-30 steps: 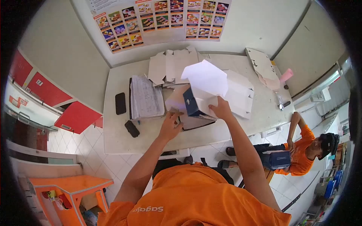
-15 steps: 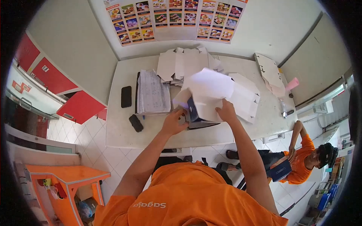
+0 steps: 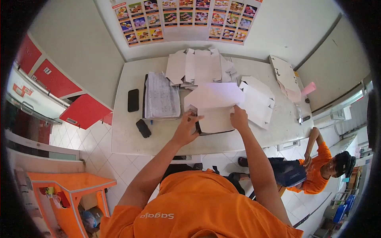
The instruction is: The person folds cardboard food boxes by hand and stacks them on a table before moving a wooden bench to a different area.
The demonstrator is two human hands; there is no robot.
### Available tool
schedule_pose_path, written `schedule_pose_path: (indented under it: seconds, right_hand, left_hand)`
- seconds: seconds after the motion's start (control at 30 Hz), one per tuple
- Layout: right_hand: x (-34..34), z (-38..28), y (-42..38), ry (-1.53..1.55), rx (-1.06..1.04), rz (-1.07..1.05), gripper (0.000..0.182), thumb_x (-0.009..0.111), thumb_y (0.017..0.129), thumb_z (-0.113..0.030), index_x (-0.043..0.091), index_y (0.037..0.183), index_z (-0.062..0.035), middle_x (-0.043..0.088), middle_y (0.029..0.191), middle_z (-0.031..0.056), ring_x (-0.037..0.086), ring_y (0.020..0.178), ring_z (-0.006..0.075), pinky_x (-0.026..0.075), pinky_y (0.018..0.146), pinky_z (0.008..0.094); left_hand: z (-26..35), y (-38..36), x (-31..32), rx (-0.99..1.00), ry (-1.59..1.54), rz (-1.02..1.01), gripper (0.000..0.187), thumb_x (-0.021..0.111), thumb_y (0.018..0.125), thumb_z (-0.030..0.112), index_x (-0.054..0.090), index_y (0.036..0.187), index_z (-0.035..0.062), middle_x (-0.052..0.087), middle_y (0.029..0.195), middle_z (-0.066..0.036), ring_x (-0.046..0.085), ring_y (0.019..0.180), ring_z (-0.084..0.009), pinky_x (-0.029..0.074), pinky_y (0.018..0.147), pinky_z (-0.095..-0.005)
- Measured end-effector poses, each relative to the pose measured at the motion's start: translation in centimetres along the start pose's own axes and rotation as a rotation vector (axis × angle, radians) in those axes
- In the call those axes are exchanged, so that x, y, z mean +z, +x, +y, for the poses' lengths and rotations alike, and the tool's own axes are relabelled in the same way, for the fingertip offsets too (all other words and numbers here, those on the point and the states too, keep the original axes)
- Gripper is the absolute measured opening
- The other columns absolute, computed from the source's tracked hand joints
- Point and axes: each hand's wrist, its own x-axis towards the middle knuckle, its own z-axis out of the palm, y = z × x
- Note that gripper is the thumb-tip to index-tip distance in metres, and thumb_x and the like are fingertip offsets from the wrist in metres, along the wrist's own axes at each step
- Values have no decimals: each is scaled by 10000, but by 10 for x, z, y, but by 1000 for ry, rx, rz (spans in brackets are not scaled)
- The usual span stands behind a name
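A partly folded cardboard box [image 3: 216, 119], white on its inner side, lies on the table in front of me with its lid panel [image 3: 218, 94] spread out towards the back. At its left corner my left hand [image 3: 187, 129] grips a small folded flap, thumb reaching over the edge. My right hand [image 3: 239, 118] pinches the box's right side near the fold. Just right of the box rests a flat white cardboard blank [image 3: 258, 102]. Behind it lies a stack of similar blanks [image 3: 198, 66]. The undersides of the box are hidden.
Left on the table [image 3: 166, 143] are an open ledger [image 3: 162, 95], a black phone [image 3: 133, 100] and a dark object [image 3: 143, 128]. More blanks [image 3: 285, 77] and a pink item [image 3: 308, 88] are at right. A seated co-worker [image 3: 317, 166] holds a dark blue box [image 3: 291, 173].
The box's raised, tilted panels have come down flatter, and its dark blue side no longer shows. Both hands stay at its sides. The co-worker's blue box has shifted and looks more opened out.
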Motion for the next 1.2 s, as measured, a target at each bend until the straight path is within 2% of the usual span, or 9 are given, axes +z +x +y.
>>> schedule_pose_path:
  seconds: [0.17, 0.27, 0.43, 0.53, 0.77, 0.87, 1.03, 1.13, 1.2]
  right_hand:
    - [5, -5, 3, -108, -20, -25, 250, 584, 907, -74, 596, 1135, 26, 713, 993, 292, 708, 928, 488, 581, 841, 548]
    - [10, -9, 3, -137, 10, -30, 228, 567, 909, -92, 589, 1101, 30, 709, 963, 294, 709, 902, 483, 582, 828, 547]
    - [15, -9, -3, -92, 14, 5, 246, 583, 901, -130, 582, 1087, 31, 702, 937, 301, 711, 876, 471, 580, 813, 555]
    - [9, -13, -7, -86, 84, -52, 264, 603, 892, -152, 582, 1083, 30, 704, 970, 296, 711, 915, 465, 576, 843, 548]
    - [27, 11, 7, -130, -41, -116, 349, 678, 917, -202, 559, 1151, 28, 709, 1010, 283, 709, 973, 448, 580, 851, 533]
    - [30, 15, 13, -126, -73, -154, 348, 688, 910, -159, 555, 1171, 29, 708, 1021, 278, 708, 977, 443, 578, 851, 532]
    - [26, 16, 20, -104, -77, -192, 288, 657, 911, -96, 580, 1162, 20, 705, 1036, 271, 702, 994, 435, 574, 861, 530]
    - [29, 22, 23, -130, -153, -233, 262, 604, 939, -108, 603, 1173, 9, 704, 1038, 268, 698, 999, 441, 575, 852, 534]
    - [34, 26, 25, -121, -166, -202, 270, 590, 972, -208, 647, 1114, 14, 713, 1027, 249, 697, 1008, 424, 572, 854, 527]
  left_hand:
    - [-9, -8, 2, 125, 144, -51, 512, 748, 744, 23, 732, 1230, 185, 505, 1240, -175, 550, 1073, -336, 492, 911, -431]
    - [-6, -9, 1, 163, 249, -43, 394, 723, 811, 60, 773, 1182, 182, 486, 1269, -181, 536, 1071, -330, 479, 916, -423]
    - [8, -9, 6, -16, 75, -24, 315, 657, 961, 244, 756, 1253, 182, 483, 1278, -221, 543, 1150, -345, 483, 942, -448]
    - [4, -10, 14, -49, 92, -35, 338, 624, 998, 253, 715, 1319, 195, 457, 1324, -222, 552, 1089, -337, 481, 947, -445]
    - [-1, -12, 26, -76, -22, -50, 455, 595, 1003, 173, 589, 1457, 215, 435, 1341, -215, 528, 1016, -304, 474, 947, -414]
    - [-5, -10, 26, -166, -116, -101, 508, 592, 991, 136, 536, 1493, 190, 433, 1345, -220, 521, 1070, -311, 475, 957, -419]
    - [-6, -7, 25, 5, 53, -12, 610, 609, 966, 120, 418, 1544, 95, 431, 1361, -225, 518, 1157, -349, 460, 1015, -413]
    - [-6, -7, 23, -87, -35, -70, 622, 611, 955, 118, 412, 1543, 82, 427, 1363, -230, 504, 1212, -384, 445, 1047, -422]
    - [-6, -6, 23, -77, 1, -72, 631, 613, 946, 109, 413, 1544, 81, 438, 1373, -236, 499, 1225, -393, 437, 1057, -431]
